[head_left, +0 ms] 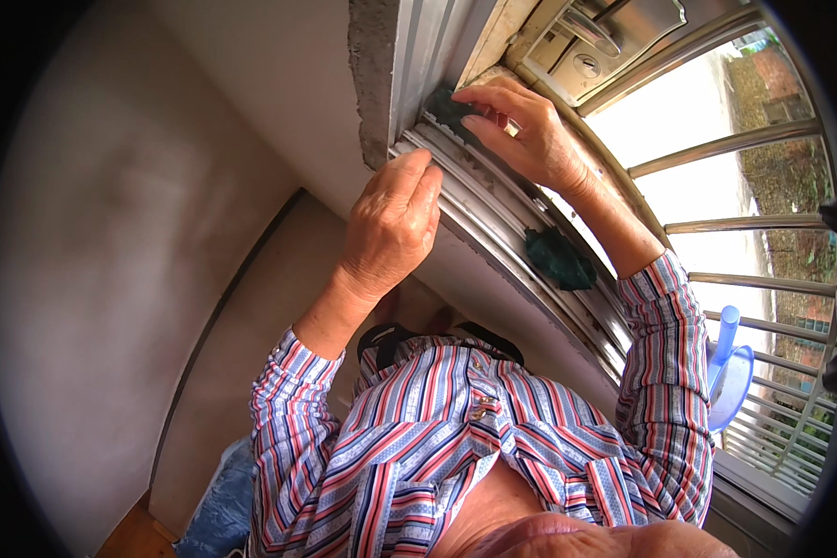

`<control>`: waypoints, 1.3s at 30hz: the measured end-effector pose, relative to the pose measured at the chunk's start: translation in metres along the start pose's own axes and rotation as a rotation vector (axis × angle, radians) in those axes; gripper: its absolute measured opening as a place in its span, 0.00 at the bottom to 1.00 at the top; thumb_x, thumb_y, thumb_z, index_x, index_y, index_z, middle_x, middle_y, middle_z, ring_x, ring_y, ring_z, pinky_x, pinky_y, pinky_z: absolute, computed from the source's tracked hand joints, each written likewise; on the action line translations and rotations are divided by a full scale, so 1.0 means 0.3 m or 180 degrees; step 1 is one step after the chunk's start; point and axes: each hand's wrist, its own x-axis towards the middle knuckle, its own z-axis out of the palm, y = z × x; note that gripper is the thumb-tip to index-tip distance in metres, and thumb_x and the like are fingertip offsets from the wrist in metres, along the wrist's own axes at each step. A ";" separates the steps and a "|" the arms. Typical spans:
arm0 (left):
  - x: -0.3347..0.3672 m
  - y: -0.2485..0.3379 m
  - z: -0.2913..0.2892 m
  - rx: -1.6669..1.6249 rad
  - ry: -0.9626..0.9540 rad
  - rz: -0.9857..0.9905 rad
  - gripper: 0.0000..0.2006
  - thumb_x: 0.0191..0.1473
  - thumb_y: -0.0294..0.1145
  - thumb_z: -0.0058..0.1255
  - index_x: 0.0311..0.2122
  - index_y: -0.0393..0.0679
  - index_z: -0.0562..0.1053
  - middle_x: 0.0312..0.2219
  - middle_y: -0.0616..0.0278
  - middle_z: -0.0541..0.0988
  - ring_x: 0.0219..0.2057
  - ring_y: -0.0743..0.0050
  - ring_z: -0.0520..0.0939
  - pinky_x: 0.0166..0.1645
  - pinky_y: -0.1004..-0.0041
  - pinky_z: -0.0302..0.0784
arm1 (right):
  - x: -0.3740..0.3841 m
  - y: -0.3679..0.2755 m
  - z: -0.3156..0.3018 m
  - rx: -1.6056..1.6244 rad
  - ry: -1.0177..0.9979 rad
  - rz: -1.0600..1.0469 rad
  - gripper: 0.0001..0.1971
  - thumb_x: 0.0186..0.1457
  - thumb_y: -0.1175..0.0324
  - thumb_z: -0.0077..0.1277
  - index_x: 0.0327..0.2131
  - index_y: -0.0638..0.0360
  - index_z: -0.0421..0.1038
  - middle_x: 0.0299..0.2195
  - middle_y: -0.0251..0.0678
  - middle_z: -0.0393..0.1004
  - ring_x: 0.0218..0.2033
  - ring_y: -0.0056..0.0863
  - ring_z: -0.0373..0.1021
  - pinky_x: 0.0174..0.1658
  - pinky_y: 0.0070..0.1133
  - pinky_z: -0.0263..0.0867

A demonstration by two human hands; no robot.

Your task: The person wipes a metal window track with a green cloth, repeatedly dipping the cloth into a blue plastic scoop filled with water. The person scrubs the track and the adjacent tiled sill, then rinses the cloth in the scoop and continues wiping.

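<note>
My right hand (530, 135) reaches over the sliding-window track, thumb and index finger apart. Their tips are at a dark green, crumpled clump (448, 107) in the track's far corner; it looks like cloth or scouring pad, though I cannot tell which. A second dark green clump (560, 259) lies on the metal window track (498, 219), under my right forearm. My left hand (395, 219) is at the track's inner edge with its fingers curled in. Its fingertips are hidden, so whatever it may hold does not show.
Metal bars (744, 225) run along the window's outer side. A metal lock plate (586, 65) is at the top. On the right, a blue translucent handled scoop or dipper (730, 372) stands by the bars. A rough-edged wall end (372, 84) adjoins the frame, and blue fabric (219, 502) is low on the left.
</note>
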 end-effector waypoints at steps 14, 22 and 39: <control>0.007 0.022 0.014 0.0050 -0.0025 -0.0008 0.12 0.44 0.19 0.53 0.38 0.34 0.72 0.42 0.53 0.73 0.43 0.56 0.77 0.49 0.65 0.74 | 0.030 -0.046 0.032 -0.1857 -0.0536 -0.0149 0.19 0.54 0.53 0.52 0.43 0.54 0.74 0.34 0.44 0.70 0.39 0.44 0.70 0.40 0.35 0.66; 0.014 0.039 -0.002 0.0038 -0.0113 -0.0102 0.09 0.44 0.19 0.52 0.34 0.35 0.71 0.42 0.54 0.74 0.42 0.56 0.77 0.48 0.64 0.74 | 0.054 -0.055 0.050 -0.2144 -0.0744 -0.0107 0.22 0.55 0.47 0.49 0.36 0.58 0.76 0.35 0.45 0.71 0.40 0.43 0.70 0.41 0.36 0.66; 0.013 0.038 0.007 -0.0027 -0.0135 -0.0143 0.07 0.44 0.19 0.52 0.33 0.35 0.72 0.41 0.53 0.74 0.41 0.57 0.78 0.47 0.65 0.75 | -0.008 -0.099 -0.019 -0.2144 -0.1508 0.0167 0.22 0.59 0.46 0.45 0.40 0.56 0.71 0.25 0.45 0.73 0.27 0.46 0.73 0.35 0.37 0.67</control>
